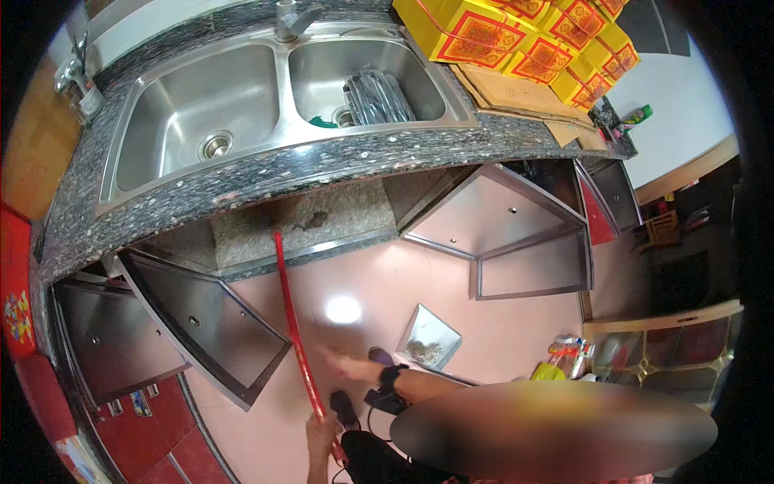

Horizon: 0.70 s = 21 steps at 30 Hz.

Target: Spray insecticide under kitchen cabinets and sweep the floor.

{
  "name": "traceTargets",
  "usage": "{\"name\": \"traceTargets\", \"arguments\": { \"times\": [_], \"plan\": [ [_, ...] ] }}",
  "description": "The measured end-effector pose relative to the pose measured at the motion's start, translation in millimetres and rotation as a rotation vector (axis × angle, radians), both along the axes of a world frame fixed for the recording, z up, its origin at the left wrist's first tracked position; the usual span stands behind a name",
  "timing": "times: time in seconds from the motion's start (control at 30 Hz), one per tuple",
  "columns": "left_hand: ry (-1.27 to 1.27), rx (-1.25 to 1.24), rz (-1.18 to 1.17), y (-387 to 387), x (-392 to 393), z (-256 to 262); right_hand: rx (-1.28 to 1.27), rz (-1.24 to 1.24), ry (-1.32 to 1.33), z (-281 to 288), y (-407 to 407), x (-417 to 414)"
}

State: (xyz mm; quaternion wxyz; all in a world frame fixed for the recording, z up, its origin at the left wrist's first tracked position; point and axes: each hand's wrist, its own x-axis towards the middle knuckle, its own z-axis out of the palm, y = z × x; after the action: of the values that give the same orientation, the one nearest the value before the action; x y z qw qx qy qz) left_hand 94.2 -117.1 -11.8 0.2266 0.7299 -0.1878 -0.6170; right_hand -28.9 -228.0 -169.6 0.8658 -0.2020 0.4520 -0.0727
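My left hand (pixel 320 432) is wrapped around a long red pole (pixel 294 327) near its lower end in the picture. The pole's far end reaches into the open cabinet under the sink, and any head on it is hidden. My right hand (pixel 347 366), blurred, with a black band on the wrist, is held out over the floor to the right of the pole; it appears empty, with fingers apart. Right of that hand, a metal dustpan (pixel 444 334) with grey-brown debris (pixel 423 351) lies on the floor. A dark wet-looking patch (pixel 314 221) marks the cabinet floor.
Open cabinet doors (pixel 205 320) (pixel 496 212) jut out on both sides. Above is a double steel sink (pixel 284 130) with dark wrapped items (pixel 378 100) in its right basin. Yellow paper packs (pixel 484 36) stand on the counter. Plastic bags (pixel 562 357) lie at right; a black cable runs near my feet.
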Motion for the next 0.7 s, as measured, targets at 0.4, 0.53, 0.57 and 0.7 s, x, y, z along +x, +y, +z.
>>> {"name": "traceTargets", "arguments": {
  "times": [0.4,0.53,0.57,0.7],
  "plan": [
    [0.046,-0.052,-0.114,-35.2,-54.1,18.0,-0.419,-0.330,0.465,35.4,-62.0,9.7],
    [0.275,-0.039,0.078,-89.2,-80.7,-18.8,-0.320,-0.578,0.229,3.8,-161.2,-44.7],
    [0.431,-0.006,0.107,-92.5,-88.3,-27.7,-0.228,-0.624,0.377,-1.0,-183.0,-56.7],
    [0.443,0.176,0.183,-87.7,-88.2,25.0,-0.269,-0.483,0.301,-7.3,-142.3,-46.3]
  ]
}}
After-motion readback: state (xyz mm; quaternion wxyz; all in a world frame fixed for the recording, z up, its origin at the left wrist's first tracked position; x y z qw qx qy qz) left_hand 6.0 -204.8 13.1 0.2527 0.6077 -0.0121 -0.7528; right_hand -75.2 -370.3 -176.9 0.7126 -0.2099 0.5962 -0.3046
